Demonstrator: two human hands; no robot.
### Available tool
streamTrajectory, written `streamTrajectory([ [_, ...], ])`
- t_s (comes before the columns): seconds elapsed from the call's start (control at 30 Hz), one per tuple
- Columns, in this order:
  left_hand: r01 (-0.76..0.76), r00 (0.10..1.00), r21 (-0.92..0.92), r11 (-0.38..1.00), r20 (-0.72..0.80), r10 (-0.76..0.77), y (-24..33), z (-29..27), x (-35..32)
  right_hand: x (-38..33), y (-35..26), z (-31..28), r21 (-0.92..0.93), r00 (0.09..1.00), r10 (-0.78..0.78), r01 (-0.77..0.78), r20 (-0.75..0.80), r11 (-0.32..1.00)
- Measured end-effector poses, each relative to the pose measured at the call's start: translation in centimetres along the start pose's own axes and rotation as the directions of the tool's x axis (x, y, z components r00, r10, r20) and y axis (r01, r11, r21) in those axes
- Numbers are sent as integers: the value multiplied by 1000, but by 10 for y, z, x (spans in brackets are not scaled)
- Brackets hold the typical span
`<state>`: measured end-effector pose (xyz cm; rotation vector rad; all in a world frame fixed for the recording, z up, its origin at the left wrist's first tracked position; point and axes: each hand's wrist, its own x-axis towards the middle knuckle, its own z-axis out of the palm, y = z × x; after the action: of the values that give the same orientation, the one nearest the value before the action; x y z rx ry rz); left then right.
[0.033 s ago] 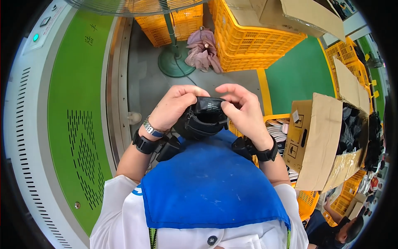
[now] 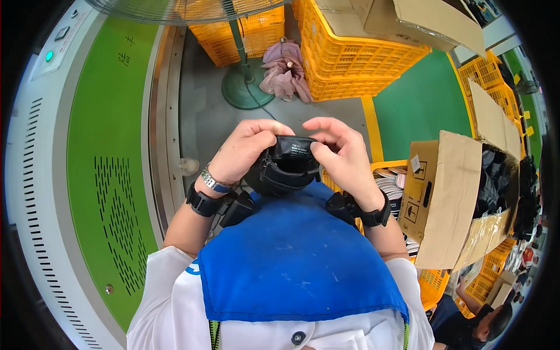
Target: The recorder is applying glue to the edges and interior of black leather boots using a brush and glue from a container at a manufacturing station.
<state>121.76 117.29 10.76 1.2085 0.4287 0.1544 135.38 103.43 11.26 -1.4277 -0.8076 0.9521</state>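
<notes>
In front of my blue apron (image 2: 297, 256) I have a black shoe (image 2: 284, 179), its opening turned up toward me and pale print on the inner lining. My left hand (image 2: 240, 150) pinches the left side of its top rim between thumb and curled fingers. On the other side, my right hand (image 2: 344, 153) holds the right end of the same rim, thumb against the lining, forefinger arched above it. The lower part of the shoe is dark and partly hidden.
At left runs a green and white machine (image 2: 87, 116). Ahead are a fan stand (image 2: 245, 87), a crumpled pink umbrella (image 2: 286, 76) and yellow crates (image 2: 356, 58). To the right, an open carton (image 2: 452, 198) holds black items; striped pieces (image 2: 389, 182) lie beside it. A person (image 2: 466, 324) is at lower right.
</notes>
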Motion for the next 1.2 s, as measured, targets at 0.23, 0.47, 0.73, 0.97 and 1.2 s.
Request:
streamTrajectory([
  [0.23, 4, 1000, 56, 998, 2, -4, 1, 27, 27, -5, 2, -33, 13, 998, -33, 33, -58, 999],
  [0.47, 48, 995, 37, 998, 85, -51, 5, 40, 70, 3, 1, -65, 35, 987, -63, 69, -150, 997],
  [0.73, 31, 972, 273, 962, 218, -93, 27, 46, 146, 32, 9, -105, -59, 919, -148, 135, -367, 989],
  [0.97, -389, 871, 578, 717, 484, 82, 63, 42, 250, 51, 1, -139, -124, 775, -201, 159, -599, 980],
  [1.2, -633, 769, 194, 749, 262, 583, 167, 90, 375, 48, 7, -177, -84, 501, -89, 33, -861, 996],
])
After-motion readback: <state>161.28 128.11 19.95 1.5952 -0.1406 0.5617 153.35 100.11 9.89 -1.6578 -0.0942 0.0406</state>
